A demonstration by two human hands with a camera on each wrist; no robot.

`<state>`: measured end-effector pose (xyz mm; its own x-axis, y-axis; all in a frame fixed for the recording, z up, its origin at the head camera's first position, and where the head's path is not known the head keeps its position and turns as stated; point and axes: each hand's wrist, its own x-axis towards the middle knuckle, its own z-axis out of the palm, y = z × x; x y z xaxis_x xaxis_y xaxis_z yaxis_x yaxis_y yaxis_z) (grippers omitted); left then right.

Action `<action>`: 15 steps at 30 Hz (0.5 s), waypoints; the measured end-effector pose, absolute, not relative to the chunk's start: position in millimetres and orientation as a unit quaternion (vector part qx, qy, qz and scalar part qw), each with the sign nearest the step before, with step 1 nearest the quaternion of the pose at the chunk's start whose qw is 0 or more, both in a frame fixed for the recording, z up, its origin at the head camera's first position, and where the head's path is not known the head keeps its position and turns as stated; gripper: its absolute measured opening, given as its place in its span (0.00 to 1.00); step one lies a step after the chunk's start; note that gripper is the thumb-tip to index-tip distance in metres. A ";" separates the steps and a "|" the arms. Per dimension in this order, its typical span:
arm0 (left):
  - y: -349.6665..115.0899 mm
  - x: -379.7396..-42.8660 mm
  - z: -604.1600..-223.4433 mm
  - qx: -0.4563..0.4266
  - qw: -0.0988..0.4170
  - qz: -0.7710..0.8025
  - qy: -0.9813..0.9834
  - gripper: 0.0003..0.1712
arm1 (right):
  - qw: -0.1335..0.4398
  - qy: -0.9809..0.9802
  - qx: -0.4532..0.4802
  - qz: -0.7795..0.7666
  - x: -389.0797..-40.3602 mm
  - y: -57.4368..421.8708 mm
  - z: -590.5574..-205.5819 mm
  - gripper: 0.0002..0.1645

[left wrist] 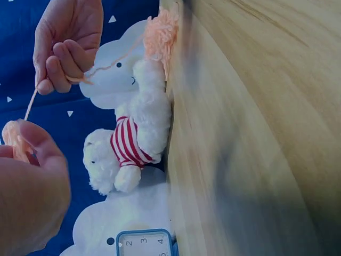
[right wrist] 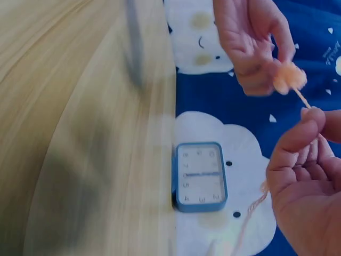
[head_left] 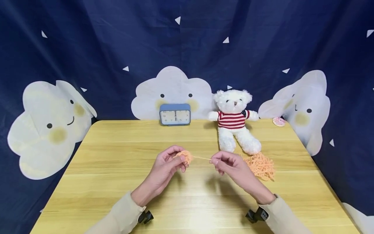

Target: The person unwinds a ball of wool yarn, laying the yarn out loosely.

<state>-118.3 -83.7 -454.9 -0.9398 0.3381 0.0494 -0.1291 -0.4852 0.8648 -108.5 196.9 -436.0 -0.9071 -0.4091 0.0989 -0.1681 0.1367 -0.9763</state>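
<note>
My left hand [head_left: 165, 167] grips a small ball of peach yarn [head_left: 186, 157] between thumb and fingers, above the middle of the table. A strand of yarn [head_left: 201, 158] runs taut from that ball to my right hand [head_left: 232, 165], which pinches it between thumb and forefinger. The right hand's other fingers are curled in toward the palm. In the left wrist view the strand passes through the right hand and trails on to a loose heap of the same yarn [left wrist: 161, 37]. That heap [head_left: 260, 166] lies on the table just beyond the right hand, at the bear's feet.
A white teddy bear [head_left: 232, 121] in a red-striped shirt sits at the back right. Behind the hands stands a blue clock [head_left: 175, 114] at the wooden table's [head_left: 117, 146] far edge. A pink round item [head_left: 279, 122] lies at the far right corner. Dark blue curtain [head_left: 111, 42] surrounds the table.
</note>
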 end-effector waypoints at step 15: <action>-97.7 -115.1 -459.2 0.141 0.160 0.858 0.467 0.18 | -0.044 0.722 -0.110 -0.681 -102.9 228.1 -432.9 0.11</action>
<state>-115.1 -97.7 -459.2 -0.9088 0.4070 0.0921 -0.1437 -0.5124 0.8466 -102.9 228.1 -432.9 -0.9719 -0.0995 0.2135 -0.2189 0.0470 -0.9746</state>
